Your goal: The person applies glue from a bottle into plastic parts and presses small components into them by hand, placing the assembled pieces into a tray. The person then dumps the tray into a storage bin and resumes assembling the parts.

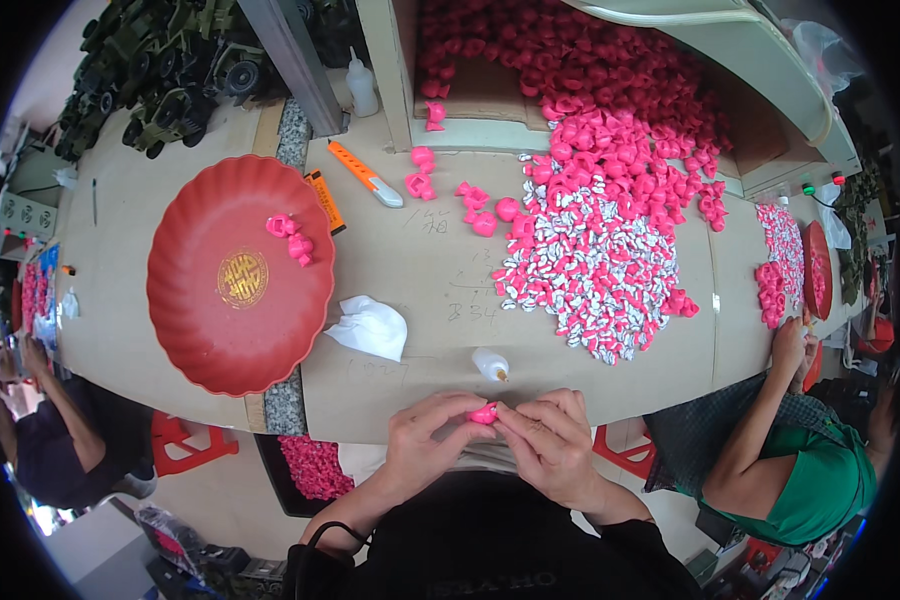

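Observation:
A small pink plastic piece (483, 413) is pinched between my two hands at the table's near edge. My left hand (425, 437) grips its left side with thumb and forefinger. The fingertips of my right hand (553, 440) press on its right side; whether they hold a second tiny part is hidden. Just beyond my hands lies a small white squeeze bottle (491, 364) with a brownish tip. Farther off spreads a heap of small pink-and-white pieces (600, 270), with larger pink plastic parts (610, 150) piled behind it.
To the left sits a red scalloped tray (185, 320) holding a few pink parts. A white cloth (369, 328), an orange utility knife (365, 174) and an upright white bottle (361, 85) lie about. A co-worker in green (785, 460) sits at right, another person (60, 430) at left.

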{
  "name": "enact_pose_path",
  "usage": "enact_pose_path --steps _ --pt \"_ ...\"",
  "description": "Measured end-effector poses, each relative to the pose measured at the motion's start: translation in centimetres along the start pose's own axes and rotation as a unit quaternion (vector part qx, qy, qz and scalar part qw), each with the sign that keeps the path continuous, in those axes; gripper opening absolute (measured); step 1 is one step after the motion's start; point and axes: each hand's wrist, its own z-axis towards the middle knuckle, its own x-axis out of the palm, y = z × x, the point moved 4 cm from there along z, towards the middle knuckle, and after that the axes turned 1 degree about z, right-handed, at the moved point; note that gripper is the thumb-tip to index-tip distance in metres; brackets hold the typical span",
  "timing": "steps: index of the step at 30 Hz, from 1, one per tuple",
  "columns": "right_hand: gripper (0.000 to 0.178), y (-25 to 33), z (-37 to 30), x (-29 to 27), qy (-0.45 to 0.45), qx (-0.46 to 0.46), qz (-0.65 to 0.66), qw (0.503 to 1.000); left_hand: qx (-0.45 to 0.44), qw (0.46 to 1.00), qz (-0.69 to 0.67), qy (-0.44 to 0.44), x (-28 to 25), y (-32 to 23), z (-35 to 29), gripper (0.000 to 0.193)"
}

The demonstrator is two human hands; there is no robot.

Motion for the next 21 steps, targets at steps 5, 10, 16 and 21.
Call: enact_pose_path --steps 5,10,16,21 --pt "0.029 -1.2 0.2 -0.6 0.060 0.058 0.099 0.992 0.025 0.999 0.013 0.019 -0.6 0.3 0.3 0.028" --pt "0.023 -3.0 0.4 -0.5 0.093 0.223 0.241 0.940 0.053 0.997 0.028 0.058 -0.5 0.0 0.4 0.029" --pt "0.014 -3.1 0.3 0.5 0.138 0.226 0.266 0.927 0.046 0.997 0.015 0.053 0.2 -0.1 0.2 0.026" --pt "0.012 -2.8 0.2 0.9 0.124 0.240 0.268 0.925 0.094 0.993 0.044 0.055 0.1 0.0 0.2 0.024"
